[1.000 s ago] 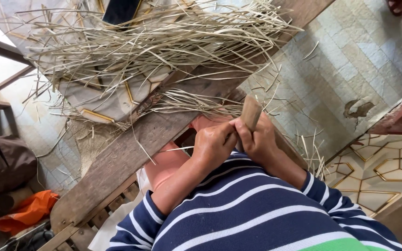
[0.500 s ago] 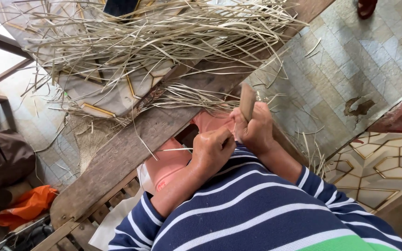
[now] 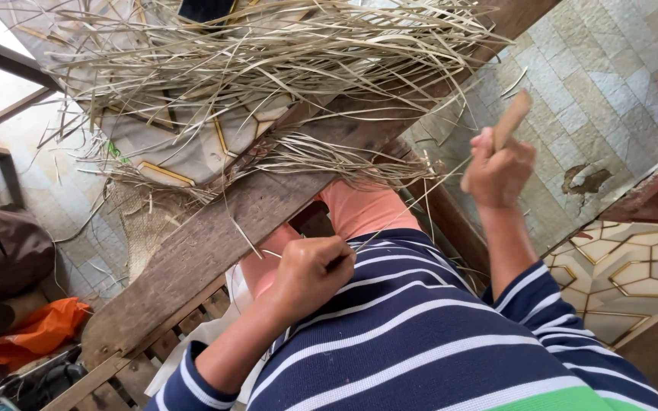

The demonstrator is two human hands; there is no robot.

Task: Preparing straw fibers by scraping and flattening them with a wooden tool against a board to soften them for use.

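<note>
Head view, speaker one: "Left hand point(image 3: 310, 270) is pinching one end of a thin dried grass strip point(image 3: 413, 205) over the lap."

Speaker two: "Right hand point(image 3: 500, 167) is clenching a wooden-handled tool point(image 3: 513, 118), pulling the strip taut. Light, brittle-looking; probably best gripped by its ends."

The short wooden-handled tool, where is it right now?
Head view, upper right: the short wooden-handled tool sticks up from the raised right hand, over the tiled floor.

Your left hand point(image 3: 310, 270) is curled into a fist low over your lap, knuckles up, forearm bent inward. Your right hand point(image 3: 499, 169) is raised well above and right of the left hand, fingers point(image 3: 489, 144) clenched, wrist straight.
</note>
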